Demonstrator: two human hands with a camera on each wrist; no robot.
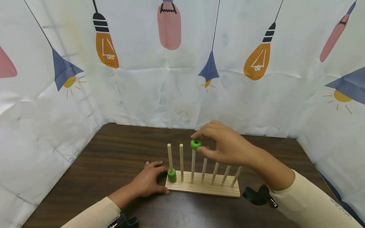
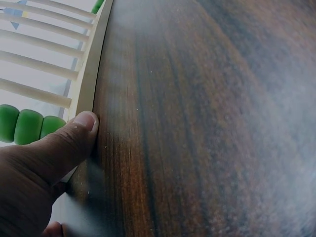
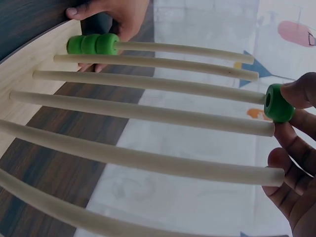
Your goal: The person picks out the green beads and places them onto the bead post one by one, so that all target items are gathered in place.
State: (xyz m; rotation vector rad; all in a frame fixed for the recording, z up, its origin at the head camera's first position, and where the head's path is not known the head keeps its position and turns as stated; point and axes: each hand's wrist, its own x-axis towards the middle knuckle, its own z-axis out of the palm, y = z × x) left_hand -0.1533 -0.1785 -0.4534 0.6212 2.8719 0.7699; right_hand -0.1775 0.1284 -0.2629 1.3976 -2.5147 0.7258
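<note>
A pale wooden peg board with a row of upright pegs stands on the table. My left hand grips its left end, thumb on the front edge. Three green beads are stacked at the foot of the leftmost peg, beside that hand. Up at the top of the third peg from the left, my right hand pinches another green bead between thumb and fingers. In the right wrist view the bead's hole shows by the peg's tip; whether the tip has entered it, I cannot tell.
Bare pegs rise to the right, under my right hand and forearm. The dark wood-grain table extends around the board. Behind it hangs a white sheet printed with lamps and bulbs.
</note>
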